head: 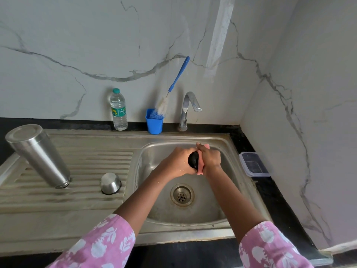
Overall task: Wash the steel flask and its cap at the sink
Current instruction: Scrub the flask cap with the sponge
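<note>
The steel flask [39, 154] stands upside down on the draining board [63, 202], mouth down. A small steel cup-shaped cap [110, 183] sits inverted to its right. Over the sink bowl [154, 190], my left hand [176, 162] grips a black stopper cap [193, 159]. My right hand [210, 158] holds a pink sponge [201, 167] pressed against that black cap. Both hands meet above the drain [182, 194].
A tap [188, 109] stands behind the bowl, with no water running. A blue cup [154, 121] holds a blue-handled bottle brush [174, 85]. A plastic water bottle [118, 110] stands left of it. A lidded plastic box [253, 164] sits on the black counter at right.
</note>
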